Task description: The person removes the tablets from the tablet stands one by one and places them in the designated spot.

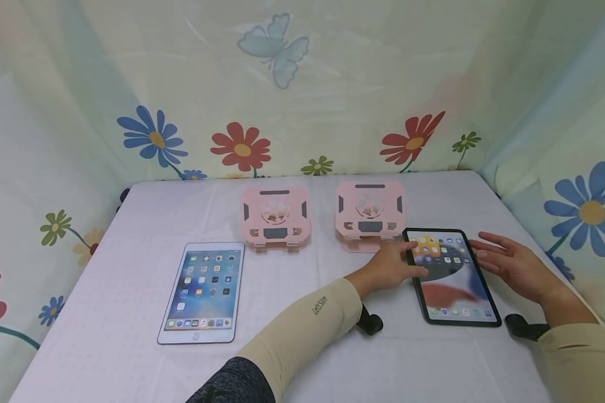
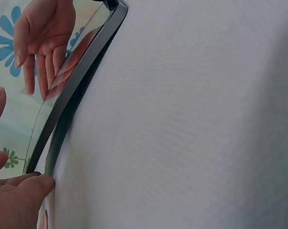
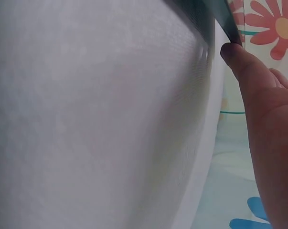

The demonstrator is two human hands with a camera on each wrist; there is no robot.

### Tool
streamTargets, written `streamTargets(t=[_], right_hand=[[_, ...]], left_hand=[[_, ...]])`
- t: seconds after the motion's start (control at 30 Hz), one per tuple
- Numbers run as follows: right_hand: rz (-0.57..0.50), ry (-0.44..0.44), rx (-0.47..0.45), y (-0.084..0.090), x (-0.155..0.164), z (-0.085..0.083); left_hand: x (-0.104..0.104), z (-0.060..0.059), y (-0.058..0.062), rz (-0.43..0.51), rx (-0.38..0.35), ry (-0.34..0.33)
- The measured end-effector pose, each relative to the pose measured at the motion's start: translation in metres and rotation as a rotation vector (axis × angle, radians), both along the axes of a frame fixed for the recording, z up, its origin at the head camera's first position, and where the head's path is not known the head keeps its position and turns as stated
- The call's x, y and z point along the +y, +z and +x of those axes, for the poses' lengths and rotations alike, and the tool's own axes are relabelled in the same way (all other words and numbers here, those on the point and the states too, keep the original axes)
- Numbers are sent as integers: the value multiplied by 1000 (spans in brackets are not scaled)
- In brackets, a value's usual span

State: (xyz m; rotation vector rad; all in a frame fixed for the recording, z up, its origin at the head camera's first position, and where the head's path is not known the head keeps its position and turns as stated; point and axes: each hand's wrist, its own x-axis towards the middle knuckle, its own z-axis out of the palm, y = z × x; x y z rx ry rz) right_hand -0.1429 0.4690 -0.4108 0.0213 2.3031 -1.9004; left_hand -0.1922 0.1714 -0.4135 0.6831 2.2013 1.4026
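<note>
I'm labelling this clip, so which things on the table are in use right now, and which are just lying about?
In use:
- black tablet, lit screen up
- left hand, fingers at its left edge
- right hand, fingers at its right edge

Lying about:
- white tablet, flat on the table
- left pink stand
- right pink stand, just behind the black tablet

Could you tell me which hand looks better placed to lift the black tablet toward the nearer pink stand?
Probably the left hand: its fingers already touch the black tablet edge beside that stand; the right hand is on the far edge.
</note>
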Motion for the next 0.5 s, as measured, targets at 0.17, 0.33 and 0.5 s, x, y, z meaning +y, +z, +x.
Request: streamTargets(t=[0.17,0.33,0.5], right_hand=[[12,23,2,-1,1,1],[28,47,-4,-2,2,1],[13,48,-6,-2,3,1]], left_hand=[[-2,-1,-2,25,-18,-5],[-4,-2,-3,63,-58,-15],[-5,-2,-2,49,-42,-21]])
